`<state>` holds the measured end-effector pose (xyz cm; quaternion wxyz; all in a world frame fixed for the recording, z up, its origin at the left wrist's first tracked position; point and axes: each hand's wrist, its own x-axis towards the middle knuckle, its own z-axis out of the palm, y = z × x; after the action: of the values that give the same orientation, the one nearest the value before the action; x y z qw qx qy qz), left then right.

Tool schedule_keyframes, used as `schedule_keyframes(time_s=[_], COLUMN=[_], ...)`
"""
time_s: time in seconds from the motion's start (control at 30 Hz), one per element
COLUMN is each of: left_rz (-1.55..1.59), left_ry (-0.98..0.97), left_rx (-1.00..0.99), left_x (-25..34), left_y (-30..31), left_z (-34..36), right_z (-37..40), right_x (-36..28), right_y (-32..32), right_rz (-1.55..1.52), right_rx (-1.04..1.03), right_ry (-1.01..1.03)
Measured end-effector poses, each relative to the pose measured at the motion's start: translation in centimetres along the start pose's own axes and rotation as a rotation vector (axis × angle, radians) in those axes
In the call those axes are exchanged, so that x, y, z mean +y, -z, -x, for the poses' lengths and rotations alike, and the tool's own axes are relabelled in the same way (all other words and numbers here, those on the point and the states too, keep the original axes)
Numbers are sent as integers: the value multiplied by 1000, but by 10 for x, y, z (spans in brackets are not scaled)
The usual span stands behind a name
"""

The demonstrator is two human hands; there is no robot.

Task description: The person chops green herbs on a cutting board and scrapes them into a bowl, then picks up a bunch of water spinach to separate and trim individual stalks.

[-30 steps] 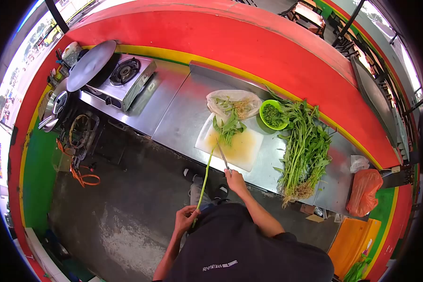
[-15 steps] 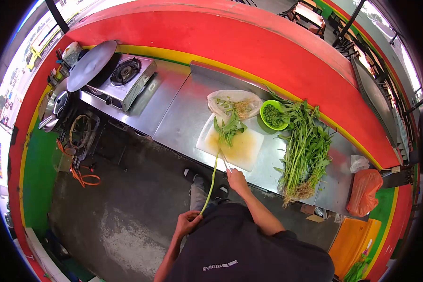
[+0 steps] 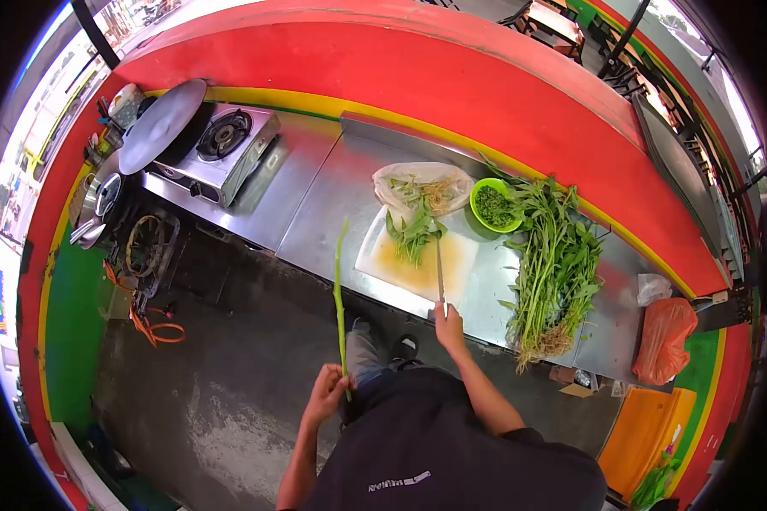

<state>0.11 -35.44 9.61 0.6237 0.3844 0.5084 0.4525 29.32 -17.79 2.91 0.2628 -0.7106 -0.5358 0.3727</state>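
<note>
My left hand (image 3: 325,392) is closed around the lower end of a long green vegetable stem (image 3: 340,298), which stands up in front of the counter, clear of the board. A knife (image 3: 440,272) is gripped in my right hand (image 3: 449,327), its blade reaching over the white cutting board (image 3: 371,255). Cut leafy tops (image 3: 414,234) lie on the board near the blade tip. Behind them is a clear plastic bag (image 3: 452,180) with stem and root scraps. A lime-green bowl (image 3: 477,223) of chopped greens stands beside the board's far right corner.
A big bunch of leafy greens (image 3: 554,281) with roots lies on the steel counter (image 3: 311,221) at right. An orange plastic bag (image 3: 665,341) sits at the right end. The gas stove (image 3: 230,175) and large lid (image 3: 162,128) are at left, before a red wall (image 3: 383,68).
The stem has come away from the board and leaves, swinging left and upright in my left hand. My right hand has shifted slightly right, with the knife.
</note>
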Motion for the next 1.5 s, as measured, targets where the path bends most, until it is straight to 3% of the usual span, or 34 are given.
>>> schedule_keyframes(time_s=[0.03,0.17,0.23,0.27,0.3,0.4,0.43,0.5,0.57,0.6,0.7,0.83,0.9,1.03,1.17,1.2,1.5], left_rz=[-70,270,315,-37,-389,-472,-468,-612,-616,-649,-740,-904,-903,-890,-979,-952,-879], left_ry=[-75,53,5,-141,-288,-96,-98,-364,-289,-293,-312,-361,-272,-207,-275,-310,-444], left_rx=[35,149,255,379,497,449,436,593,562,555,527,592,558,509,414,421,304], left_x=[3,2,-2,-2,-1,25,17,1,-3,-9,-12,-25,-26,-15,-5,-5,-10], left_y=[-3,-21,-34,-45,-57,-81,-86,-94,-103,-107,-118,-127,-119,-97,-61,-53,-16], left_z=[-13,-94,-143,-169,-194,-244,-260,-293,-312,-321,-333,-343,-350,-349,-343,-341,-322], right_z=[-7,-23,-38,-43,-36,-29,-29,-28,-31,-19,-1,3,0,-14,-29,-41,-69], right_x=[0,-8,5,15,7,-5,4,27,56,37,21,22,21,29,26,47,-4], right_y=[-1,-14,-32,-40,-40,-30,-31,-35,-40,-27,-9,0,0,-15,-33,-55,-84], right_rz=[-3,-52,-90,-112,-7,-66,-72,-74,-263,-315,-481,-469,-499,-426,-266,-236,-266], right_rx=[4,81,65,48,173,178,199,228,214,188,157,220,231,211,159,235,60], right_ry=[-3,-109,-179,-151,-11,-82,-78,-74,-153,-219,-361,-353,-368,-302,-248,-128,-53])
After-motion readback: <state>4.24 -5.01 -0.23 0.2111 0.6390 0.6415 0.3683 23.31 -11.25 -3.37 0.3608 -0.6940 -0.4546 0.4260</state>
